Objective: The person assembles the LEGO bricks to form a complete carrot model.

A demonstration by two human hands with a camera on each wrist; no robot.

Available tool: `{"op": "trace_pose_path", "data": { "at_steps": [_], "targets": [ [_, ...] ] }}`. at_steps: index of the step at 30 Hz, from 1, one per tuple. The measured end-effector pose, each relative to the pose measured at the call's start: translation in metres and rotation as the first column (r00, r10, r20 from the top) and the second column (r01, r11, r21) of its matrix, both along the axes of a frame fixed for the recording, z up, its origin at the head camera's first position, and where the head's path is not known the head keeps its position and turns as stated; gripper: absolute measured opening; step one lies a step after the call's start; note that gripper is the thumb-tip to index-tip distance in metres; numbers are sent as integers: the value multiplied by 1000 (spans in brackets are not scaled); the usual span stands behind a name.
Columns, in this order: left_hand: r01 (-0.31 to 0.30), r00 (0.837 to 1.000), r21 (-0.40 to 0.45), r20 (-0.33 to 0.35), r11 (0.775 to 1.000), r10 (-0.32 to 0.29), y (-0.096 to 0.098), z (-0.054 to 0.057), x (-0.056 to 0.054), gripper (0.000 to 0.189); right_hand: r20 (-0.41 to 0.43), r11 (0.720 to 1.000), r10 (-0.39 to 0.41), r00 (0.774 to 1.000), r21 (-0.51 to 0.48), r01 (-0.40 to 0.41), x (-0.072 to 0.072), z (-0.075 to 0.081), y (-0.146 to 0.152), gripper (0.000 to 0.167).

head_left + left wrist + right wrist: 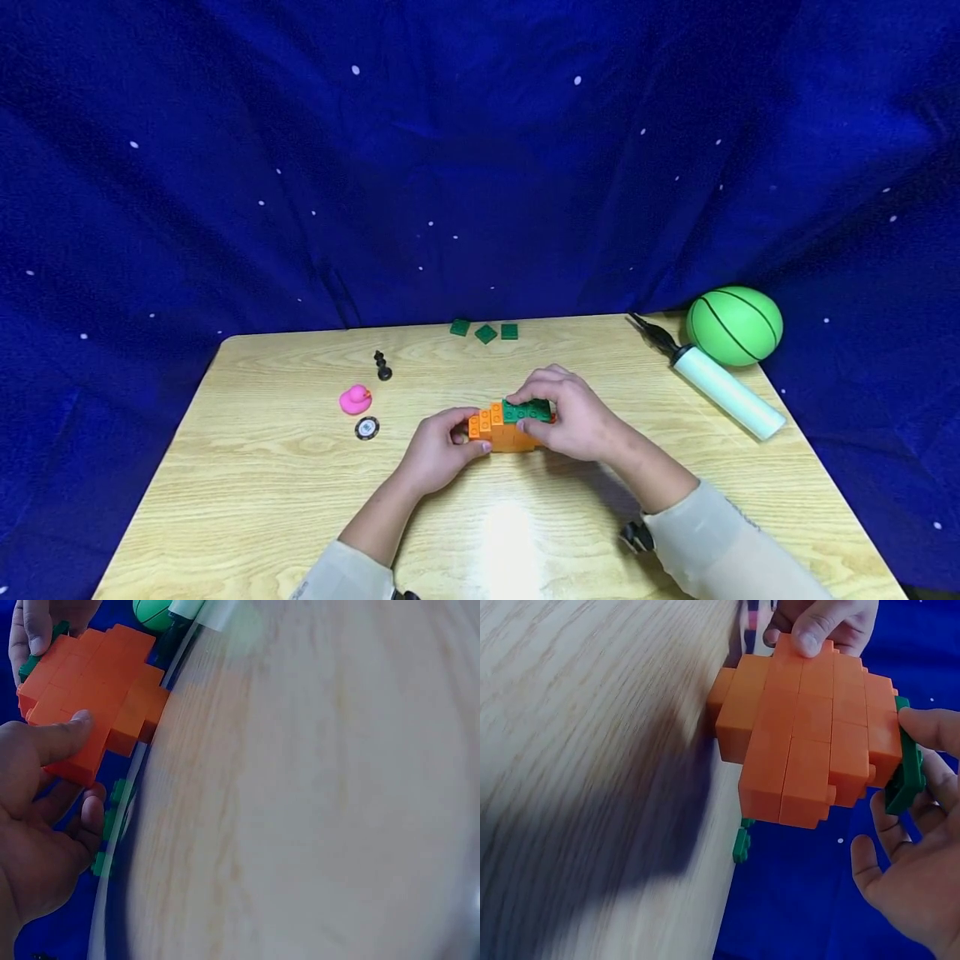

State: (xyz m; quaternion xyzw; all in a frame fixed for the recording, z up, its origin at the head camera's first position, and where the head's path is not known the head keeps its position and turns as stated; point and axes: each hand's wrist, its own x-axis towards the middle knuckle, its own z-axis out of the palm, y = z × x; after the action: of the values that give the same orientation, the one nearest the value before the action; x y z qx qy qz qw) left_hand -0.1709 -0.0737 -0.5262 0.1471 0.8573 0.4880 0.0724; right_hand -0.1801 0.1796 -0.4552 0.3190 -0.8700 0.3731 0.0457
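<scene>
A stepped build of orange toy bricks (513, 438) is held near the middle of the table. My left hand (437, 450) grips its left end, thumb on the near face and fingers behind; the left wrist view shows the thumb flat on the orange side (97, 682). On top lies a flat green brick (527, 411), which my right hand (572, 417) pinches between thumb and fingers. Seen from the right wrist, the green brick (906, 769) sits against the top of the orange bricks (802, 735), one end sticking out beyond them.
Three green bricks (486, 334) lie along the table's back edge. To the left are a black chess piece (383, 367), a pink rubber duck (354, 401) and a poker chip (367, 428). A hand pump (727, 392) and a green ball (735, 327) occupy the back right.
</scene>
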Motion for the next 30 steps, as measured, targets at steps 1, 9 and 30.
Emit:
{"op": "trace_pose_path", "data": {
  "at_steps": [1,9,30],
  "targets": [
    [2,1000,2,-8,1000,-2,0,0,0,47,-1,1000,3,1000,-5,-3,0,0,0,31],
    [-1,1000,25,-4,1000,1,-1,1,-1,46,40,1000,11,999,-23,-10,-1,-3,0,30],
    [14,1000,28,12,1000,-15,-1,1,-1,46,111,996,23,994,-89,-13,-1,-15,8,34]
  ]
}}
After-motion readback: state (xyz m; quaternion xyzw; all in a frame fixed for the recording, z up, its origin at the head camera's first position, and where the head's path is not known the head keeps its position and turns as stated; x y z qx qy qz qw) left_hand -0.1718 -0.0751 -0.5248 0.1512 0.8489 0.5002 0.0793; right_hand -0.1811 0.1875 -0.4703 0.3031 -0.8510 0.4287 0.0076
